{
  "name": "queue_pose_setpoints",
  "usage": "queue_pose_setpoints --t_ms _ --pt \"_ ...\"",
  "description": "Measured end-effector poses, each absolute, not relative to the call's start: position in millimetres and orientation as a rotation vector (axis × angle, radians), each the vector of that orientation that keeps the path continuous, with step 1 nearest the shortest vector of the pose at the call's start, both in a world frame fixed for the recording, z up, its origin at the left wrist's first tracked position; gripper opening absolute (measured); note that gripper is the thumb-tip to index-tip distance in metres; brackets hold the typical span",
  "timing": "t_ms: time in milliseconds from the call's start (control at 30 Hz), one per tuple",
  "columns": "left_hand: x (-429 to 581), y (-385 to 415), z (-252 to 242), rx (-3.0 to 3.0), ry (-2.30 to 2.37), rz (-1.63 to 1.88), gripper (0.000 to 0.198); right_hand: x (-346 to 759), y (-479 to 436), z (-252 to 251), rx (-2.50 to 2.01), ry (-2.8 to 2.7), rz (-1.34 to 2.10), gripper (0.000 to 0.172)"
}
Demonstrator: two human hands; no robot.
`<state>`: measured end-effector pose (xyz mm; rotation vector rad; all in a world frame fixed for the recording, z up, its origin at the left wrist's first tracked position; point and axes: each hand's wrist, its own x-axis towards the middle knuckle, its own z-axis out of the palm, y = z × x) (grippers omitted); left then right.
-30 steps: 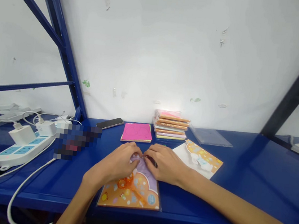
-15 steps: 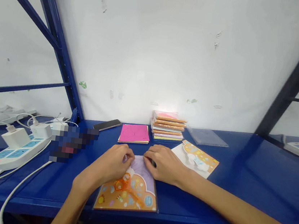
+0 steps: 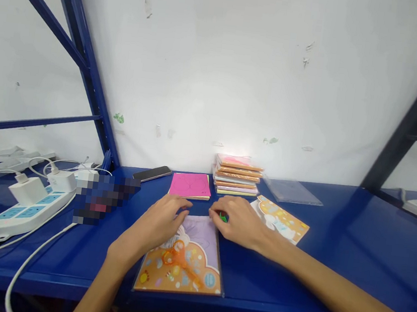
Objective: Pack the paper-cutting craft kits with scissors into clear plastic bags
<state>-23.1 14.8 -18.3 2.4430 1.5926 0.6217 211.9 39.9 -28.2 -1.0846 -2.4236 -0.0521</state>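
My left hand (image 3: 161,218) rests at the top edge of a flat orange and lilac printed craft packet (image 3: 198,236) and holds nothing that I can see. Orange-handled scissors (image 3: 177,257) lie on or inside the packet, below that hand. My right hand (image 3: 237,221) sits just right of the packet's top corner, its fingers closed on a small green object (image 3: 222,218). Most of that object is hidden by the fingers, so I cannot tell what it is.
On the blue metal shelf (image 3: 309,290) lie a pink paper pad (image 3: 190,185), a stack of packets (image 3: 237,177), a printed card (image 3: 284,222), a plastic sleeve (image 3: 291,191) and a phone (image 3: 152,173). A white power strip (image 3: 26,214) with chargers and cables is at left.
My hands have moved apart, having met at the packet's top edge earlier. The right hand has shifted up and right, and a green object now shows in its fingers.
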Motion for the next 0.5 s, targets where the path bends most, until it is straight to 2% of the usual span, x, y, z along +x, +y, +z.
queue_pose_setpoints --t_ms 67,167,500 --pt "-29.9 21.2 -27.3 2.433 1.596 0.554 0.041 215.8 43.3 -24.7 -1.150 -2.374 -0.054 0.028" --pt "-36.5 26.6 -33.0 2.427 1.542 0.498 0.034 219.5 47.4 -22.5 -1.220 -2.341 -0.036 0.030" --pt "-34.4 20.3 -17.5 2.336 1.591 0.527 0.020 219.2 46.3 -27.6 -1.304 -2.360 0.049 0.043"
